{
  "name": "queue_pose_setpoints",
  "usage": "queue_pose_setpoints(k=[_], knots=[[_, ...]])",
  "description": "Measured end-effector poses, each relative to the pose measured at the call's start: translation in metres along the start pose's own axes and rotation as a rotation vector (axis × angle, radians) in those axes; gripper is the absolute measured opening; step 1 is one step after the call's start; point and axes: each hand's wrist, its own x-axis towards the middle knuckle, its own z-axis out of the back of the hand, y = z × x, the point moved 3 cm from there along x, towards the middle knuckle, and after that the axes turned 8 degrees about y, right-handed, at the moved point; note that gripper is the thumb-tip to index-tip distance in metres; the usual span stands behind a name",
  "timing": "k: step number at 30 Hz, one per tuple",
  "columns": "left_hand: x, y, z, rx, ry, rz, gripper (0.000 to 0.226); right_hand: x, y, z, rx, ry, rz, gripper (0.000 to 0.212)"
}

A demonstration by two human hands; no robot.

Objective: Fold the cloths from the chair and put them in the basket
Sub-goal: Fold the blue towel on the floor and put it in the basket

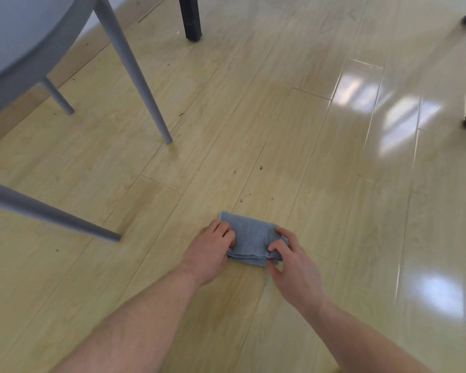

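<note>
A small blue-grey terry cloth [249,238] lay folded into a thick rectangle on the pale wood-plank floor [320,162], a little below the middle of the view toward six o'clock. Its layered edges showed along the side nearest the person. The left hand [209,251] was at the cloth's nine o'clock end, fingers curled over that edge and gripping it. The right hand [293,261] was at the three o'clock end, thumb and fingers pinching the folded layers at the near corner. Both bare forearms reached in from the bottom of the view.

At ten to eleven o'clock stood a grey plastic chair [19,41], its slanted legs planted on the floor, well apart from the cloth. A black furniture leg [191,18] stood at twelve o'clock, and two more dark legs showed at the far right edge. Window light glared off the floor toward three o'clock.
</note>
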Motion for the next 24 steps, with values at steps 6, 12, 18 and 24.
queue_pose_setpoints(k=[6, 12, 18, 24], knots=[[0.013, 0.001, 0.006, -0.413, 0.019, 0.293, 0.013, 0.016, 0.003, 0.004, 0.197, -0.109, -0.128, 0.015], [0.027, 0.017, -0.006, -0.575, -0.049, 0.509, 0.034, 0.026, -0.002, -0.011, 0.607, -0.041, -0.447, 0.089], [0.013, 0.01, -0.036, -0.578, -0.251, 0.623, 0.065, 0.016, -0.008, -0.033, 0.548, -0.037, -0.436, 0.077], [0.025, 0.0, -0.056, -0.62, -0.385, 0.764, 0.059, 0.021, -0.008, -0.041, 0.529, -0.158, -0.417, 0.056]])
